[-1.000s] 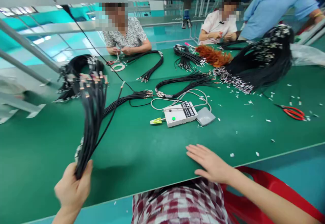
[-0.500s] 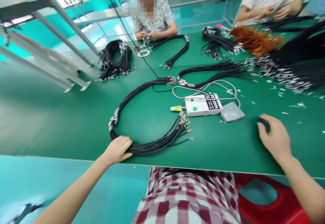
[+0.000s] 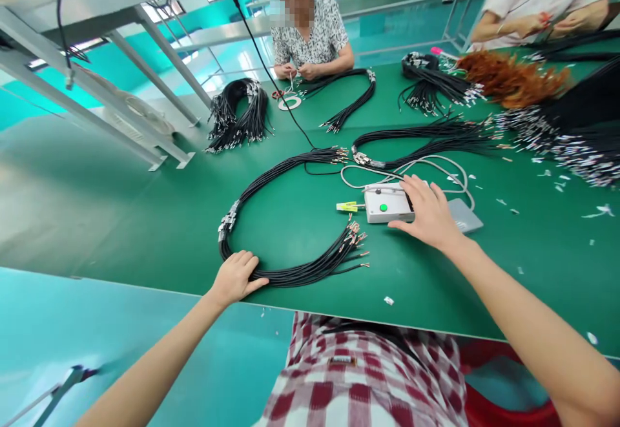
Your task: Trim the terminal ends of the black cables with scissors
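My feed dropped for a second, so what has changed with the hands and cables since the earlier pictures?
The left hand lowered the looped bundle of black cables from the air onto the green table and now rests on it. The right hand moved from the table edge onto the white tester box with a green button. The co-workers opposite kept working.

Bare green worktop (image 3: pixel 121 220) lies open to the left of the looped cable bundle (image 3: pixel 271 181). To the right, the white box (image 3: pixel 387 202), its grey pedal (image 3: pixel 465 215) and the coiled lead (image 3: pixel 436 167) crowd the middle; scattered scraps (image 3: pixel 557 185) litter the far right.
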Demonstrator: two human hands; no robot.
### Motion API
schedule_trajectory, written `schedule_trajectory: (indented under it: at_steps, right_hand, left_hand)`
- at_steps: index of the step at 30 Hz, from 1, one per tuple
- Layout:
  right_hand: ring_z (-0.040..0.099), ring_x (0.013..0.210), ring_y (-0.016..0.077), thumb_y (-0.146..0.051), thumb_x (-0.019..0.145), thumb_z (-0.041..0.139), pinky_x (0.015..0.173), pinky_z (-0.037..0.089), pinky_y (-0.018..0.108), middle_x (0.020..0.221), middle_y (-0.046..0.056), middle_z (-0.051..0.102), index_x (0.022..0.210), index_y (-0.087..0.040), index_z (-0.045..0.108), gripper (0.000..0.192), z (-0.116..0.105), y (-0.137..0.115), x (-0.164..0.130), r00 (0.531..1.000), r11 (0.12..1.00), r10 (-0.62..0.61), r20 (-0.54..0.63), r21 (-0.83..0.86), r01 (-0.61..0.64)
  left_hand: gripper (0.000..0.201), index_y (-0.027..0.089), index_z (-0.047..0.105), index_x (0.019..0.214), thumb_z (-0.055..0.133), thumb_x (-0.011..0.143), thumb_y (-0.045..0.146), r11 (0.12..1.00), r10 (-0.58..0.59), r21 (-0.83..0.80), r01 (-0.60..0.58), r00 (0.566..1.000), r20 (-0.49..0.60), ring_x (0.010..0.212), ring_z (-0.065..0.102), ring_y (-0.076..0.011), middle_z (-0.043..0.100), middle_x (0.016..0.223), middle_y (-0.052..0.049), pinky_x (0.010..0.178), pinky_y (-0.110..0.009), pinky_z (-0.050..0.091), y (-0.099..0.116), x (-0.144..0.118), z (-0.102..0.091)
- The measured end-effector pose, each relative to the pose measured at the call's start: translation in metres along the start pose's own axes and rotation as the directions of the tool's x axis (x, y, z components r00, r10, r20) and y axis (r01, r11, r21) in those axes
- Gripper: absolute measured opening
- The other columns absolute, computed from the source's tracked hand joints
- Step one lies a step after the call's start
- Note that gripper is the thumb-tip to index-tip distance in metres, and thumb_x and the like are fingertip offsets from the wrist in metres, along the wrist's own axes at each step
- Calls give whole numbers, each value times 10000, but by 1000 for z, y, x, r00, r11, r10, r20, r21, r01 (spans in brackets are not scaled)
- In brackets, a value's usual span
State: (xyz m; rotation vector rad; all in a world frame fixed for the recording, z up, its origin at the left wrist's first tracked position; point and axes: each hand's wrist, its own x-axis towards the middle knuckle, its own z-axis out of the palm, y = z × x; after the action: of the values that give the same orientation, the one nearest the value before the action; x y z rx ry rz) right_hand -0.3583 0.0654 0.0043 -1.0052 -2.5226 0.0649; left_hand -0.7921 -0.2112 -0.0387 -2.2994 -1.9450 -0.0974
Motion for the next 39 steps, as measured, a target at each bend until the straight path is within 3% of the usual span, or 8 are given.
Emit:
schedule_trajectory:
  at_steps: [6,16,21,24,28,33,36,39]
  right_hand:
    - [456,1366,399,-624,733,712,1110,286,596,1492,217,486,1567,-167,228,1067,-3,36,28,966,998,-13,260,-50,27]
    - [547,1202,463,-768,713,657,984,401,620,1363,229,585,1504,-160,396,1031,-16,61,-8,964,993,-92,249,-49,107]
    - [429,1343,491,-644,804,666,1074,303,706,1422,235,516,1478,-174,434,854,-33,14,-34,995,997,-25,94,-65,31]
    - [617,1153,306,-362,894,672,988,472,483,1210,121,680,1242,-265,615,366,-29,-43,-61,988,974,-153,-33,161,157]
    - [663,796,164,-263,945,597,704,501,314,941,21,740,925,-269,677,83,-7,-83,-99,828,786,-517,216,503,359]
    - [668,890,221,-260,943,604,811,522,376,959,53,714,956,-250,666,64,1,-47,-121,996,947,23,91,316,-51]
    - [672,972,247,-264,925,638,893,533,413,1034,82,704,1060,-246,650,137,-7,-48,-108,987,939,152,-58,321,-126]
    - [661,1096,243,-240,936,621,969,527,419,1197,95,699,1188,-250,627,252,-3,-79,-73,997,921,-5,-78,388,35]
  left_hand:
    - [473,194,550,778,434,939,624,994,-85,-64,86,996,32,773,556,-257,602,791,-83,758,-408,446,-10,0,-17]
    - [272,177,615,1119,428,1014,343,847,-268,-469,251,963,32,1017,589,-269,647,1086,-139,888,-432,475,133,107,-14]
    - [204,201,614,952,425,1005,255,718,-153,-671,184,983,106,874,559,-237,632,912,-95,812,-414,459,162,112,-10]
    - [124,207,610,1009,493,974,233,624,-119,-758,193,981,152,905,554,-231,627,949,-86,823,-410,450,165,102,-16]
    - [65,209,623,969,575,925,214,484,-178,-827,284,958,225,882,556,-207,581,893,-61,811,-373,464,165,101,-19]
    - [74,211,624,962,559,940,240,348,-143,-890,294,955,260,807,585,-177,604,876,-52,758,-325,490,148,96,-23]
    - [133,197,613,1039,517,969,257,526,-178,-807,269,962,205,954,595,-214,640,1022,-94,876,-371,480,116,80,-33]
    - [161,192,628,1027,518,973,296,775,-211,-536,335,937,280,989,560,-263,648,1043,-102,903,-436,434,83,57,-46]
